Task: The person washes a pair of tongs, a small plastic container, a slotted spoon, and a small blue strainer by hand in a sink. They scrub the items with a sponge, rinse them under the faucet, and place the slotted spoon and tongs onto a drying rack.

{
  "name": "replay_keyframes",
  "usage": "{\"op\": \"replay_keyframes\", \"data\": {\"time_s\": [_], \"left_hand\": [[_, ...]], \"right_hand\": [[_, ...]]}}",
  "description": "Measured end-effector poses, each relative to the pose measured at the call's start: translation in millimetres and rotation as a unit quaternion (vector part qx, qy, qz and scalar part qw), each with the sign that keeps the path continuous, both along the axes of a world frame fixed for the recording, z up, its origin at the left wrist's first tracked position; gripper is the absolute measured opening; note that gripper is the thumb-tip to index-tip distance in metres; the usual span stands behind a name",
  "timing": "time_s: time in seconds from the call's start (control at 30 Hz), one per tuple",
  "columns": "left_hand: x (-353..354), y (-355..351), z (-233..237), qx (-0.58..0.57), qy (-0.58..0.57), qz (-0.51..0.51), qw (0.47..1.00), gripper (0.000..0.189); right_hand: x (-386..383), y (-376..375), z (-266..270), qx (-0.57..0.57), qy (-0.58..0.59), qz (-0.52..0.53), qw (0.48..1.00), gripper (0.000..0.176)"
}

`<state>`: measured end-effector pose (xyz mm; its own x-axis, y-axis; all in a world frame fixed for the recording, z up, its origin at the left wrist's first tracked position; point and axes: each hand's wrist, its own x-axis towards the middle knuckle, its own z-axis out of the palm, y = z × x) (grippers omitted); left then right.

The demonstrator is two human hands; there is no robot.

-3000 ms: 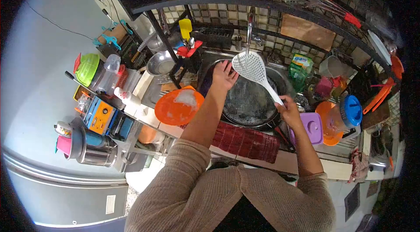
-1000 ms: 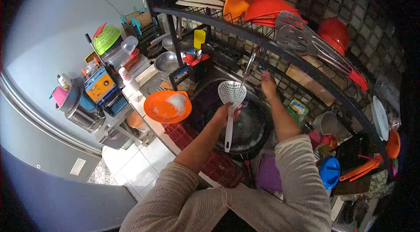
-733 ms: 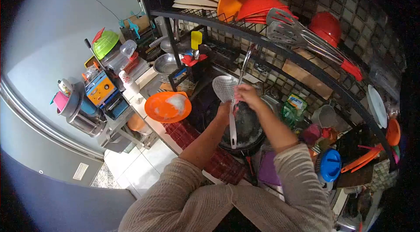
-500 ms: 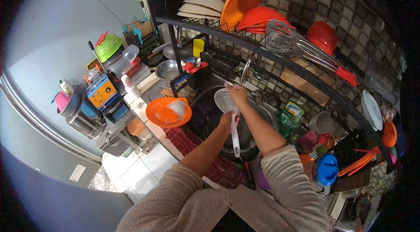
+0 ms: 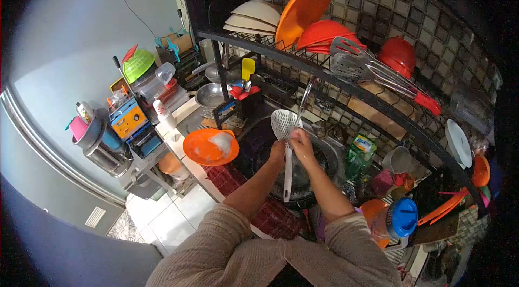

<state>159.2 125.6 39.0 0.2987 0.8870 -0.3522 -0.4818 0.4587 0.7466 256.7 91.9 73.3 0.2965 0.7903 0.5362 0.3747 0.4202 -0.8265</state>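
Observation:
A pale perforated skimmer [image 5: 287,170] is held over the dark sink, its holed bowl pointing away and its long handle toward me. My left hand [image 5: 277,153] is closed around its neck, just below the bowl. Beside the neck, on the right, my right hand [image 5: 301,143] is closed against the skimmer; what its fingers hold, if anything, is hidden. Just beyond the bowl rises the metal faucet [image 5: 308,94]. Left of my hands, an orange plate [image 5: 203,153] with white foam on it lies at the sink's edge.
A black dish rack [image 5: 346,82] with bowls, plates and spatulas spans the back above the sink. At right are a green soap bottle [image 5: 359,152] and a blue-lidded container [image 5: 403,218]. A dark red cloth [image 5: 259,206] lies along the front edge.
My right hand has moved from the skimmer's bowl down toward its neck. The skimmer has tilted slightly, its handle end shifting left. The camera view has shifted a little.

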Motion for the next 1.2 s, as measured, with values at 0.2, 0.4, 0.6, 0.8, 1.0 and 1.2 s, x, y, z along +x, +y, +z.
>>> {"op": "replay_keyframes", "data": {"time_s": [0.2, 0.4, 0.6, 0.8, 1.0, 1.2], "left_hand": [[21.5, 6.3, 1.8, -0.018, -0.009, 0.047, 0.999, 0.022], [37.6, 21.5, -19.7, 0.003, -0.067, 0.004, 0.998, 0.028], [17.2, 28.7, -15.5, -0.027, -0.106, 0.026, 0.994, 0.022], [16.0, 38.3, -39.2, 0.095, -0.161, -0.085, 0.979, 0.017], [31.0, 29.1, -15.9, 0.032, -0.08, -0.082, 0.993, 0.013], [38.2, 29.8, -14.4, 0.043, -0.165, -0.099, 0.98, 0.03]], "right_hand": [[-7.4, -88.8, 4.0, -0.172, 0.142, 0.021, 0.975, 0.019], [15.1, -131.9, -5.9, -0.351, 0.372, 0.232, 0.828, 0.018], [58.5, -130.2, -38.7, -0.091, 0.172, -0.148, 0.97, 0.033], [54.9, -122.0, -46.0, -0.004, 0.093, -0.095, 0.991, 0.023], [38.3, -135.6, -26.2, -0.246, 0.337, 0.066, 0.906, 0.005], [20.3, -156.1, 27.9, -0.304, 0.472, 0.101, 0.821, 0.012]]}}
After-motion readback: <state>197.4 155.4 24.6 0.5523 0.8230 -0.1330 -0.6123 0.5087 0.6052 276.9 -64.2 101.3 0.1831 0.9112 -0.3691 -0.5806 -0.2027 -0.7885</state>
